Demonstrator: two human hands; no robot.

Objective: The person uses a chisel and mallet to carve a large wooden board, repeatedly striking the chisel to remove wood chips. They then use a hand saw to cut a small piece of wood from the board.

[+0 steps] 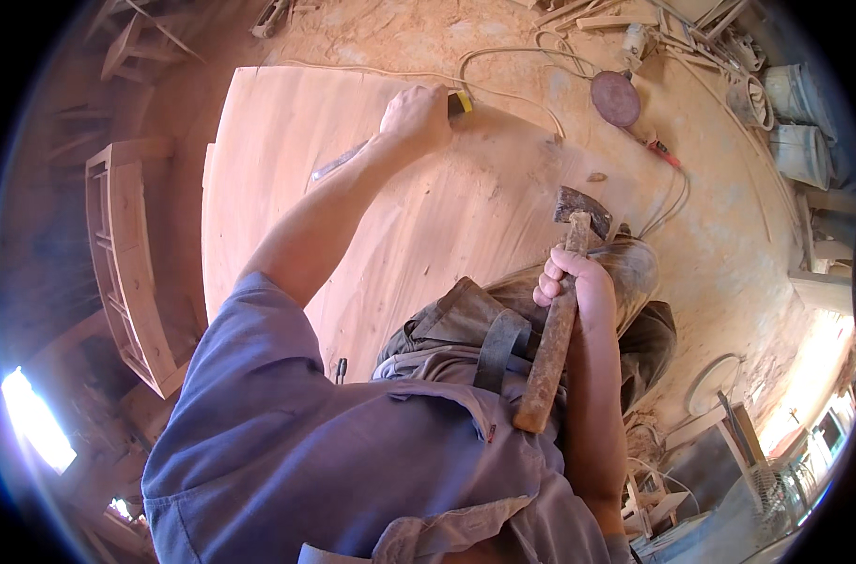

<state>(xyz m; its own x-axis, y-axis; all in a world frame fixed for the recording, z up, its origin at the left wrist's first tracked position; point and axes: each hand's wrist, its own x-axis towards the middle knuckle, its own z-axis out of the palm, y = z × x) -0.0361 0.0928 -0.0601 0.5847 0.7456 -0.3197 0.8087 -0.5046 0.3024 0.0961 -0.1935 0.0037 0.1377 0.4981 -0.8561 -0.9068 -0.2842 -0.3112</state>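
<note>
My left hand (417, 119) is closed round a chisel, low over a broad pale wooden panel (353, 244). The chisel's black and yellow handle end (460, 102) sticks out past my fist, and its flat metal blade (339, 161) shows beyond my forearm, along the panel. In my right hand (578, 277) is a hammer, gripped partway up its worn wooden handle (546, 362). The dark metal hammer head (583, 210) points away from me, above my bent knee, apart from the chisel.
A wooden frame with openings (132, 263) stands left of the panel. Cables run along the dusty floor (719, 254) past a round brown disc (616, 99). Buckets (800, 155) stand at far right. Scrap wood lies at the upper right, and a small brown piece (596, 177) near the hammer.
</note>
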